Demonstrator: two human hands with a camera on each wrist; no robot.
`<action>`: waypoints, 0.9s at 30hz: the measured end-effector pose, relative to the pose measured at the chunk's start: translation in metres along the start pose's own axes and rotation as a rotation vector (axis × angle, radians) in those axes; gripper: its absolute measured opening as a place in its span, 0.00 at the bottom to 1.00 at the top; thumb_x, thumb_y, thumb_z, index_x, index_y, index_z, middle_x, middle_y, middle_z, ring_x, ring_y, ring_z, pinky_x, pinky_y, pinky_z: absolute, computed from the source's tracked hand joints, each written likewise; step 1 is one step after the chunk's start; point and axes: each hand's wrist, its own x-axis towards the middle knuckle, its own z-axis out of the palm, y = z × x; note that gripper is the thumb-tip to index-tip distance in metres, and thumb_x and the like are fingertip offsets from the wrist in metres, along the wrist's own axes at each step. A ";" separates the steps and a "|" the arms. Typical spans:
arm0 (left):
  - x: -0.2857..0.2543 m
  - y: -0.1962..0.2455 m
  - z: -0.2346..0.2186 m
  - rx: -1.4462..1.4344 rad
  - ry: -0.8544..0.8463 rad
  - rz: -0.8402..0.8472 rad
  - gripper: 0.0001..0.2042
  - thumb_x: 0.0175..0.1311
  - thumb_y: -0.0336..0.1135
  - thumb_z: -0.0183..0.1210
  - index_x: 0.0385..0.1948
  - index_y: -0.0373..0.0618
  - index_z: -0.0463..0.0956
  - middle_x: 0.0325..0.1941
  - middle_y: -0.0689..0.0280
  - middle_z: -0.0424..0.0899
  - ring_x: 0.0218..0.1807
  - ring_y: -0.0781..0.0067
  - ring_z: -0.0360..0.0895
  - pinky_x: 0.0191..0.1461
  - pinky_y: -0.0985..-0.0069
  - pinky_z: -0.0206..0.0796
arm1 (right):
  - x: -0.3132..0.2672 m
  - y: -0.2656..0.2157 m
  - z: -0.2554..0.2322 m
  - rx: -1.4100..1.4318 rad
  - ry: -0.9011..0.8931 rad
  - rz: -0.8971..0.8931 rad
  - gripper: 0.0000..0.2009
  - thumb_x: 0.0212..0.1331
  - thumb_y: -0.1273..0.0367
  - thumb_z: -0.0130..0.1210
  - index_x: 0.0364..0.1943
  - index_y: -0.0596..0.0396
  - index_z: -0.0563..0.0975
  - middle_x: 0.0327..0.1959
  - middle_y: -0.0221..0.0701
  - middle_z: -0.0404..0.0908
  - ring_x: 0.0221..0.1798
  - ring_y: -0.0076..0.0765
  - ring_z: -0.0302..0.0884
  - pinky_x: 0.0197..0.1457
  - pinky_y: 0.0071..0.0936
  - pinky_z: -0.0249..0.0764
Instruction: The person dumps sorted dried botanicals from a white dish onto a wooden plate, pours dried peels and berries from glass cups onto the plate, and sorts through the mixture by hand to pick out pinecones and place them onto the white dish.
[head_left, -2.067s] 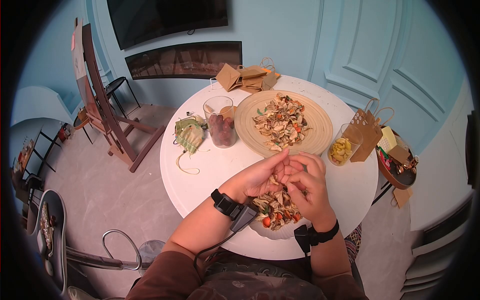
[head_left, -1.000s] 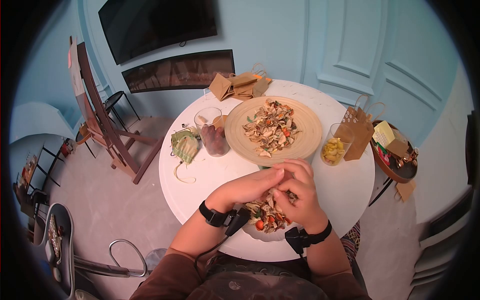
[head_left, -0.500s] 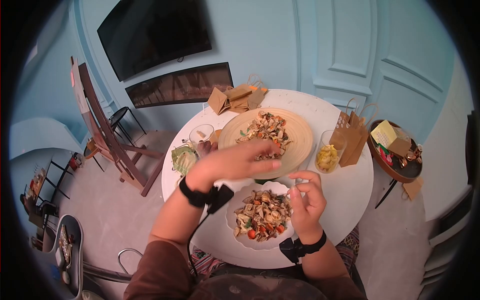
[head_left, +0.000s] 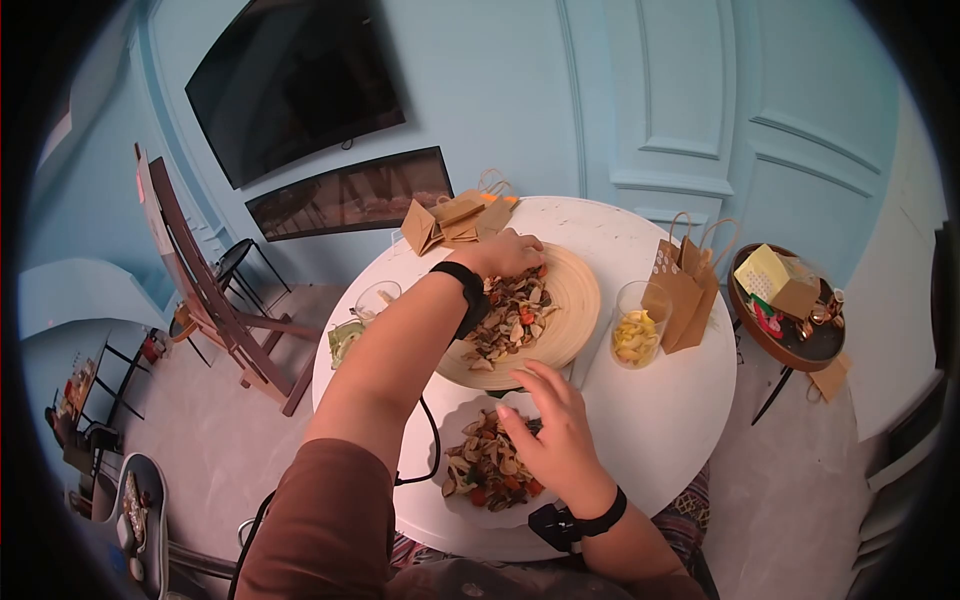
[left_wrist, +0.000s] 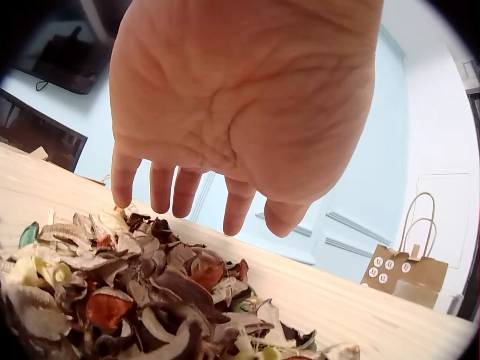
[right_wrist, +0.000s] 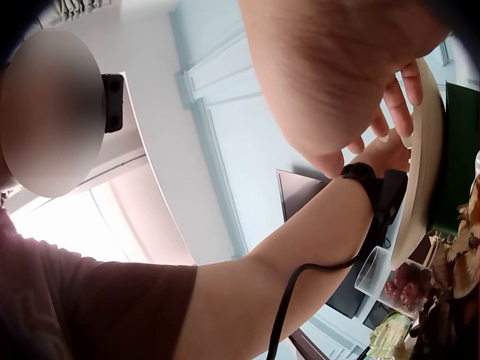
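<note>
The fingers of your left hand (head_left: 508, 254) are released, hanging down almost straight over the far side of the dried pieces (head_left: 515, 318); whether a fingertip touches them, I cannot tell. Your right hand (head_left: 562, 442) is also free, fingers loosely bent above the scalloped bowl (head_left: 500, 516), where more pieces lie. They look very light, dry and brittle, curled at the edges, so it is better to scoop softly from below than to squeeze. The main heap lies on the round wooden plate (head_left: 577, 300), whose low rim probably stops little. To its right, the clear cup (head_left: 636, 345) stands near, then the paper bags (head_left: 685, 312); above the heap, your hand has more room.
</note>
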 end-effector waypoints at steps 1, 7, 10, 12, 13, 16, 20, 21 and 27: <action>0.000 0.004 0.000 0.008 -0.033 -0.004 0.27 0.69 0.61 0.49 0.62 0.58 0.71 0.62 0.49 0.68 0.66 0.48 0.67 0.69 0.59 0.58 | -0.001 0.001 0.001 -0.039 -0.029 0.006 0.20 0.63 0.62 0.59 0.54 0.59 0.75 0.59 0.44 0.73 0.54 0.51 0.74 0.60 0.44 0.66; -0.002 0.006 0.007 0.038 -0.052 0.009 0.24 0.67 0.58 0.51 0.56 0.56 0.77 0.57 0.51 0.71 0.63 0.48 0.69 0.67 0.60 0.60 | -0.005 0.009 0.008 0.006 -0.136 0.076 0.25 0.63 0.60 0.59 0.58 0.63 0.72 0.60 0.52 0.71 0.59 0.60 0.71 0.63 0.47 0.66; -0.004 0.002 0.009 -0.004 -0.067 0.060 0.21 0.67 0.54 0.54 0.51 0.50 0.80 0.49 0.53 0.78 0.55 0.53 0.76 0.59 0.63 0.66 | -0.005 0.008 0.008 0.037 -0.140 0.096 0.25 0.62 0.62 0.60 0.58 0.64 0.70 0.61 0.52 0.70 0.59 0.60 0.72 0.61 0.45 0.70; -0.011 -0.002 0.010 -0.039 -0.093 0.087 0.20 0.66 0.52 0.56 0.48 0.46 0.81 0.44 0.54 0.82 0.49 0.56 0.79 0.54 0.65 0.70 | -0.005 0.007 0.008 0.048 -0.140 0.102 0.25 0.62 0.64 0.61 0.58 0.63 0.70 0.62 0.51 0.69 0.59 0.60 0.72 0.58 0.43 0.73; -0.017 -0.003 0.012 -0.045 -0.083 0.137 0.19 0.66 0.50 0.57 0.46 0.44 0.81 0.41 0.55 0.83 0.45 0.58 0.80 0.50 0.66 0.70 | -0.005 0.007 0.008 0.035 -0.142 0.100 0.25 0.61 0.63 0.61 0.58 0.63 0.70 0.62 0.51 0.69 0.60 0.60 0.72 0.59 0.43 0.72; -0.042 0.008 0.006 -0.026 -0.082 0.207 0.17 0.67 0.47 0.57 0.44 0.42 0.81 0.37 0.57 0.84 0.39 0.62 0.80 0.45 0.66 0.71 | -0.005 0.007 0.008 0.020 -0.135 0.079 0.26 0.61 0.62 0.62 0.57 0.64 0.70 0.60 0.53 0.69 0.58 0.61 0.72 0.60 0.45 0.71; -0.073 0.023 -0.013 -0.090 -0.114 0.158 0.16 0.69 0.46 0.56 0.41 0.40 0.80 0.35 0.58 0.83 0.39 0.65 0.79 0.44 0.67 0.70 | -0.006 0.007 0.008 -0.005 -0.127 0.040 0.26 0.60 0.60 0.62 0.56 0.66 0.71 0.59 0.55 0.70 0.56 0.62 0.72 0.60 0.47 0.70; -0.077 0.021 -0.014 -0.083 -0.047 0.192 0.16 0.69 0.45 0.57 0.42 0.40 0.79 0.35 0.59 0.82 0.38 0.66 0.78 0.44 0.68 0.70 | -0.006 0.007 0.008 -0.004 -0.128 0.040 0.26 0.60 0.60 0.62 0.56 0.66 0.71 0.59 0.55 0.70 0.56 0.62 0.72 0.60 0.47 0.70; -0.094 0.017 0.005 0.042 0.062 0.231 0.32 0.63 0.63 0.56 0.61 0.49 0.73 0.56 0.47 0.75 0.59 0.48 0.74 0.61 0.59 0.65 | -0.006 0.007 0.008 -0.019 -0.137 0.050 0.26 0.60 0.61 0.63 0.56 0.65 0.71 0.59 0.55 0.69 0.57 0.63 0.72 0.60 0.47 0.69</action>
